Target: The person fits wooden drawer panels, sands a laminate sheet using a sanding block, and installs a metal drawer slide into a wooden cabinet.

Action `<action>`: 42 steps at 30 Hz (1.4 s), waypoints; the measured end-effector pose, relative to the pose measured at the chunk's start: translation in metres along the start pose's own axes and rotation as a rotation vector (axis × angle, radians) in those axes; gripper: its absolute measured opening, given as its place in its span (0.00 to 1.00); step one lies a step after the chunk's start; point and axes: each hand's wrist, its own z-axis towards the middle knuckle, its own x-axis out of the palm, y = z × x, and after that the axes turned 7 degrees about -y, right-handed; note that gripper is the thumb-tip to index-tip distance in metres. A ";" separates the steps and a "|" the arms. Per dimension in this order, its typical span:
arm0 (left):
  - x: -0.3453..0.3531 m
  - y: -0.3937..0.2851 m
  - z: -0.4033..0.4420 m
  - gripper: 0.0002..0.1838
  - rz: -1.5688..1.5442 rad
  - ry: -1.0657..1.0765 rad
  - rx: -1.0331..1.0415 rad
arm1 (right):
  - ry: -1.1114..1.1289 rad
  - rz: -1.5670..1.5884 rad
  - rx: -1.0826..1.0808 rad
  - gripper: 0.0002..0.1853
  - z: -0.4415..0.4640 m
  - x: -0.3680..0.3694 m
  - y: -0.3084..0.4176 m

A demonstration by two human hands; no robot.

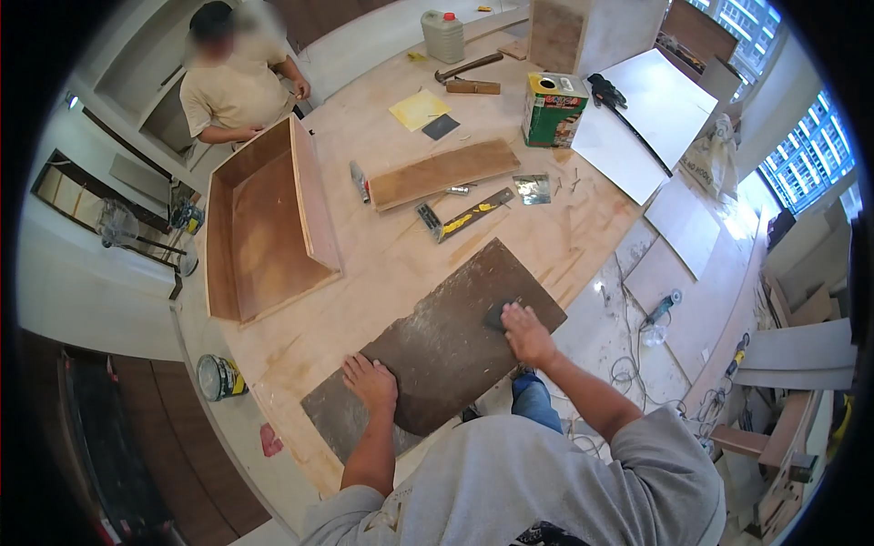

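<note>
A dark brown board (437, 355) with pale scuffs and dust lies across the near edge of the table. My left hand (371, 382) rests flat on its left part, fingers spread, holding nothing. Near the board's right end, my right hand (528, 335) is closed on a small dark grey pad (494, 316) that looks like sandpaper, pressed to the surface. My fingers partly hide the pad. Past the board lie a try square (464, 217) with yellow marks, a shiny metal plate (532, 189) and a narrow wooden plank (444, 173).
A co-worker (241, 91) stands behind an open wooden box (264, 227) on the left. Further back are a green tin (553, 111), a hammer (469, 67), a plastic jug (442, 38) and a white panel (642, 118). A grinder (665, 305) and cords lie on the right floor.
</note>
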 end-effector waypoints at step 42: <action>-0.006 0.000 0.004 0.34 0.017 0.012 -0.026 | 0.174 0.018 -0.257 0.31 0.000 0.042 0.109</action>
